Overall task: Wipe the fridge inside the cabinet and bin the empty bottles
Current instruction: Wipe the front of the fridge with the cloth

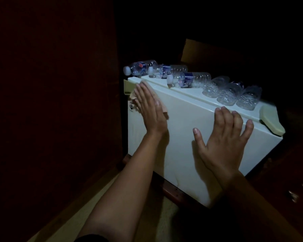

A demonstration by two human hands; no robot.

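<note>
Head view: one camera, dim light.
Left grip: my left grip is released, fingers straight. It presses the pale pink wiping cloth onto the top left corner of the small white fridge door.
Why: a flat palm spreads the wiping pressure, I judge.
Right grip: my right grip is released, fingers spread on the door near its top edge, likely bracing.
Bottles: the clear empty plastic bottles lie in a row on the fridge top, just beyond both grips, untouched.
Cabinet: the dark wooden cabinet encloses the fridge.
</note>
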